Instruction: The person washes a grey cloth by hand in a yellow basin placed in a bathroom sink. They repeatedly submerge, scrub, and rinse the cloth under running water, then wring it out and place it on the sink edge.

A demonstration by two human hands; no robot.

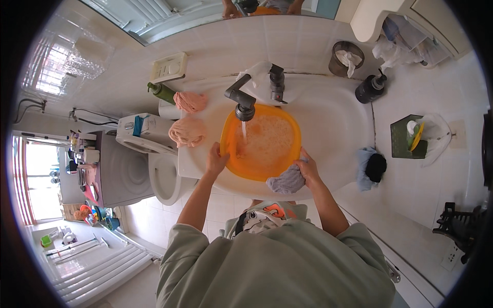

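Note:
An orange plastic basin sits in the white washbasin, holding water with suds on top. Water runs into it from the black swivel faucet. My left hand grips the basin's left rim. At its lower right rim, my right hand is closed on a grey cloth, which hangs over the rim's edge. Whether the right fingers also hold the rim is hard to tell. A pink cloth and a peach cloth lie bunched on the washbasin's left end.
A green bottle and a soap dish stand back left; the toilet is at left. At right are a black pump bottle, a dark cup, and blue and black cloths on the washbasin's edge.

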